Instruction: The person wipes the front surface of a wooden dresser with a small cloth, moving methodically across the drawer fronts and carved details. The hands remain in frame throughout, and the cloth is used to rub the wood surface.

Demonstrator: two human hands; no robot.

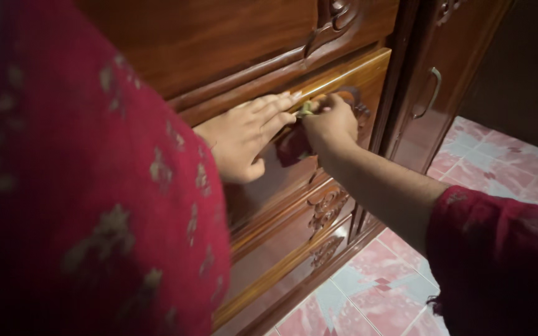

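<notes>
The left hand (247, 140) lies flat, fingers pressed together, on the polished front of a carved wooden drawer (319, 106) in a glossy reddish-brown cabinet. Just to its right, the right hand (330, 124) is closed around a small yellow-green object (306, 109) at the drawer's top edge. Further right, a curved metal handle (432, 93) sits on a door above pink patterned floor tiles (393, 280).

The left hand (244, 140) lies flat with fingers (275, 106) extended, while the right hand (330, 124) is curled closed, forearm bare.
</notes>
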